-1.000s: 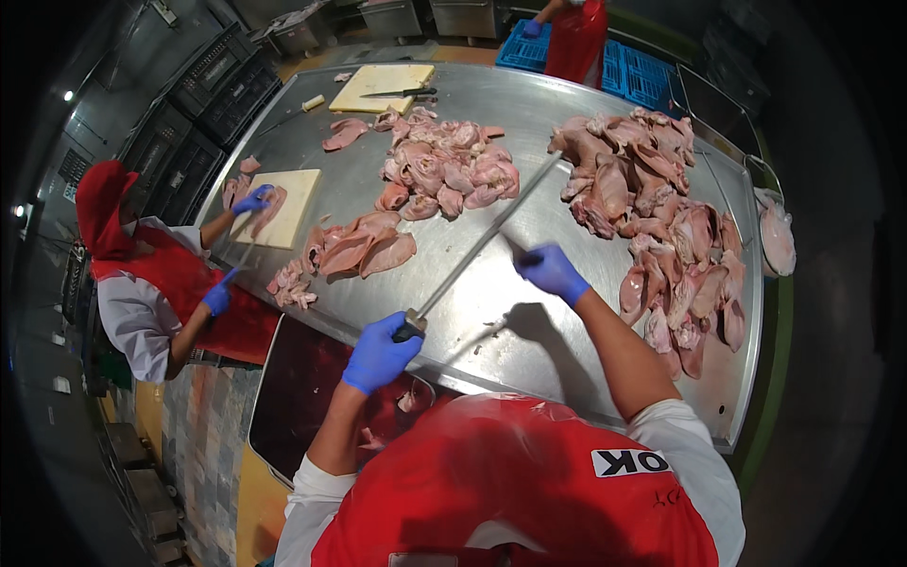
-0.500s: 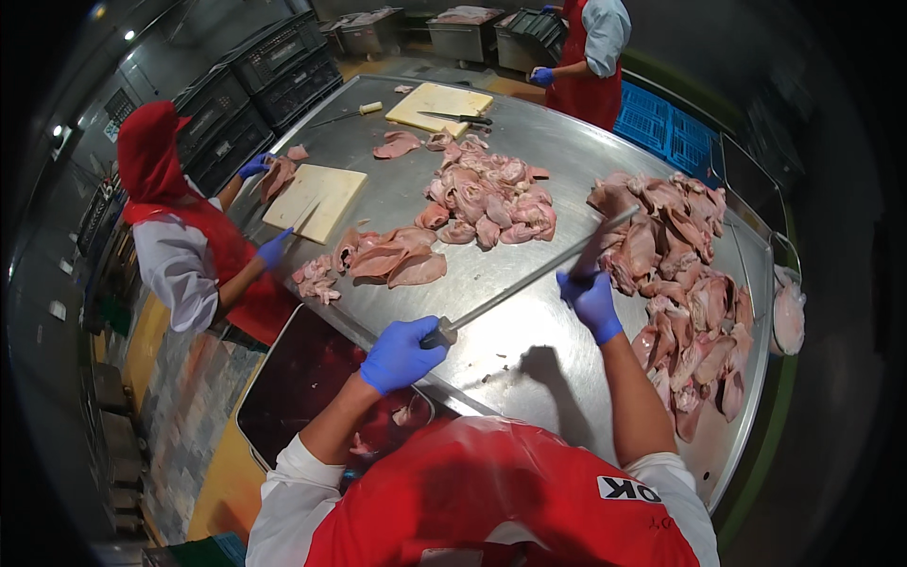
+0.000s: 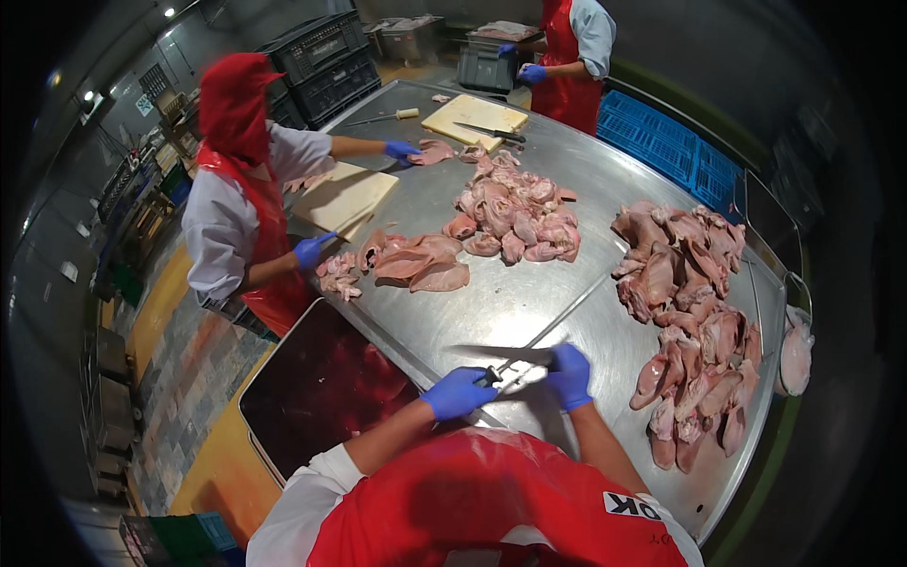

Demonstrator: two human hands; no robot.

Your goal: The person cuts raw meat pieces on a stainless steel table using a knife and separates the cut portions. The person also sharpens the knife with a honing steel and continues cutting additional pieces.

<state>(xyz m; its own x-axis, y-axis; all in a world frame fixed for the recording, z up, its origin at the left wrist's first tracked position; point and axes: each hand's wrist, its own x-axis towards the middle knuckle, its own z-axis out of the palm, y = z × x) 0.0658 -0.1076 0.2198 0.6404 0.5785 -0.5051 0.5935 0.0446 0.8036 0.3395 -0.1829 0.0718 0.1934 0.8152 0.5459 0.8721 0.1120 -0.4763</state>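
Left grip (image 3: 457,393) is curled tight in the head view, fingers wrapped round the dark handle of a steel (image 3: 571,309). Right grip (image 3: 570,376) is likewise closed, with a knife (image 3: 540,356) coming out of the fist; blur and glove hide the knife's handle. Both tools are over the near part of the worktop (image 3: 605,359), just ahead of the person's apron (image 3: 491,472).

Fingers are probably the main risk. The blade crosses the steel low, near its handle, with the tip reaching past it just beyond the left glove. A stroke that ran too far down, or a slip on a wet handle, could bring the edge onto those knuckles, and the thin glove would likely stop little. The co-worker (image 3: 248,189) at the left is apart from the tip.

The knife looks long and dark, broader near the fist and tapering to a point on the left, its outline smeared. The steel is a slim, straight grey rod, slanting away to the right between the meat piles. Whether blade and rod touch cannot be told.
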